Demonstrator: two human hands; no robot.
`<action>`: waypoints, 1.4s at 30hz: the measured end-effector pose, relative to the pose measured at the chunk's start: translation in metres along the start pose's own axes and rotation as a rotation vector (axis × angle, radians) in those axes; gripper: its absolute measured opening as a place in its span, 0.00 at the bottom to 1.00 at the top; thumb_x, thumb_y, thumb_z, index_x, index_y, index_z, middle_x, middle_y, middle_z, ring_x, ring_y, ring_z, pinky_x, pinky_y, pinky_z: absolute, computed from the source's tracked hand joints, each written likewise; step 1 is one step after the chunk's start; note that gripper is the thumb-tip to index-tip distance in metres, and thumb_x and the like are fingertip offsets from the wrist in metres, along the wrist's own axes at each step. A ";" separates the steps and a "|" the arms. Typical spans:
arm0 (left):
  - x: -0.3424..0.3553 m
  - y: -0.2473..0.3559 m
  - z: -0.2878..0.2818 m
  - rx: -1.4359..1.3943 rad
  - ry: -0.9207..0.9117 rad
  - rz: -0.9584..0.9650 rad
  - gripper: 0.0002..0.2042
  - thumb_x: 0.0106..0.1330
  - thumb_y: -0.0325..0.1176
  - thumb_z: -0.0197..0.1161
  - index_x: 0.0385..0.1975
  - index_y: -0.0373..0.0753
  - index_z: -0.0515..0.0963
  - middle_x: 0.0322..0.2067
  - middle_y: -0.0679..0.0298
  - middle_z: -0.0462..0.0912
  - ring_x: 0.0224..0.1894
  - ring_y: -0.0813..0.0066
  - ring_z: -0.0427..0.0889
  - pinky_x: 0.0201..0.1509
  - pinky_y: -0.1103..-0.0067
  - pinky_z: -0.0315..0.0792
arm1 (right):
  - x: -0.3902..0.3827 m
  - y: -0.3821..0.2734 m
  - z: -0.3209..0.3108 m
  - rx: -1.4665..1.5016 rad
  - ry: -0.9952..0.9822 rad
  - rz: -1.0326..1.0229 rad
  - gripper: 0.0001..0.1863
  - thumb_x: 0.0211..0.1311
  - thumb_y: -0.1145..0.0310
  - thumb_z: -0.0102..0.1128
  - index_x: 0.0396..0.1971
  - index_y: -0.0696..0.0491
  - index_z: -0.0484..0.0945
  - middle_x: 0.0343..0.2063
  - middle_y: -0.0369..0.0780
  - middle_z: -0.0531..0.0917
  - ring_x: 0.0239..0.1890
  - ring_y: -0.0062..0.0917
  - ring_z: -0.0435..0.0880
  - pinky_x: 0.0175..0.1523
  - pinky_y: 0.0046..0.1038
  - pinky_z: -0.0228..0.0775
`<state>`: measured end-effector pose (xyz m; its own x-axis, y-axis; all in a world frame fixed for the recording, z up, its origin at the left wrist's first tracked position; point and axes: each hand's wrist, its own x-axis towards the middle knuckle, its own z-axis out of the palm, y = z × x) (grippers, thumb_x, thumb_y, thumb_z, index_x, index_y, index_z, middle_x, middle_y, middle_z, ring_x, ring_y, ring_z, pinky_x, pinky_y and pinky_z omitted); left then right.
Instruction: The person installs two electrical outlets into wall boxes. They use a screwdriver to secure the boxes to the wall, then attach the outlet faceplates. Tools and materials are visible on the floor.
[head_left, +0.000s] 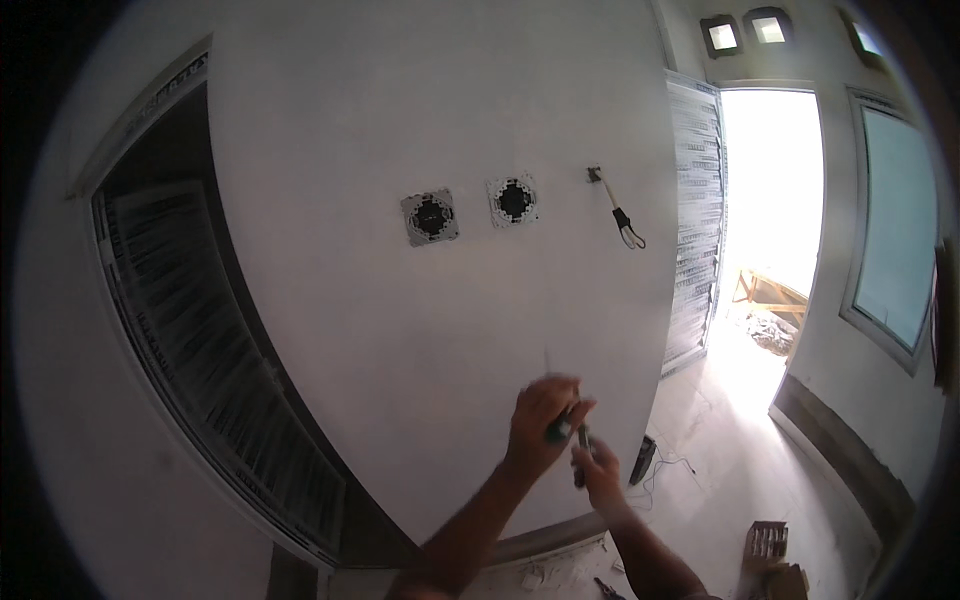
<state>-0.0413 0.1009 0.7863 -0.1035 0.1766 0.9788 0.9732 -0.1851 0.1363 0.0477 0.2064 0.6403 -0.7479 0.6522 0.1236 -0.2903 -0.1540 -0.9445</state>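
My left hand grips a dark green hand tool in front of the pale wall, below two square metal socket mounts with dark centres. Just right of it and lower, my right hand is closed on a slim dark tool, its exact kind too small to tell. A pale cable with a black-wrapped, looped lower end hangs from a small wall opening, right of the mounts and above my hands.
A film-covered door stands left. At right are an open doorway, a film-covered door leaf, a window and a wooden frame outside. A black object, thin wire, boxes and tools lie on the floor.
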 end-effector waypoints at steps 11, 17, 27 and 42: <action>0.162 -0.032 0.060 0.128 0.162 0.277 0.12 0.57 0.26 0.77 0.31 0.40 0.76 0.41 0.59 0.86 0.48 0.60 0.85 0.50 0.67 0.75 | 0.092 -0.146 0.032 0.050 -0.107 -0.304 0.24 0.69 0.61 0.65 0.58 0.60 0.73 0.27 0.36 0.78 0.18 0.15 0.73 0.21 0.22 0.63; 0.171 -0.036 0.061 0.151 0.165 0.297 0.13 0.58 0.28 0.77 0.31 0.41 0.74 0.41 0.61 0.86 0.49 0.62 0.84 0.50 0.67 0.72 | 0.104 -0.153 0.027 0.066 -0.120 -0.308 0.25 0.68 0.61 0.67 0.58 0.60 0.73 0.26 0.36 0.78 0.18 0.15 0.73 0.21 0.21 0.63; 0.178 -0.030 0.066 0.132 0.209 0.227 0.14 0.58 0.27 0.76 0.31 0.40 0.73 0.39 0.60 0.86 0.47 0.60 0.84 0.50 0.65 0.73 | 0.129 -0.183 0.043 0.066 -0.181 -0.360 0.27 0.69 0.62 0.65 0.61 0.62 0.71 0.29 0.36 0.80 0.20 0.15 0.73 0.22 0.21 0.63; 0.179 -0.033 0.062 0.152 0.209 0.243 0.13 0.58 0.25 0.77 0.32 0.39 0.74 0.40 0.57 0.86 0.46 0.60 0.85 0.48 0.66 0.79 | 0.146 -0.215 0.067 0.101 -0.320 -0.308 0.25 0.68 0.54 0.64 0.55 0.59 0.78 0.27 0.31 0.77 0.23 0.12 0.69 0.23 0.20 0.58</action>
<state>-0.0793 0.1990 0.9472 0.1100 -0.0590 0.9922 0.9924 -0.0483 -0.1129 -0.0395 0.2848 0.8816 -0.7597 0.4189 0.4973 -0.5734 -0.0710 -0.8162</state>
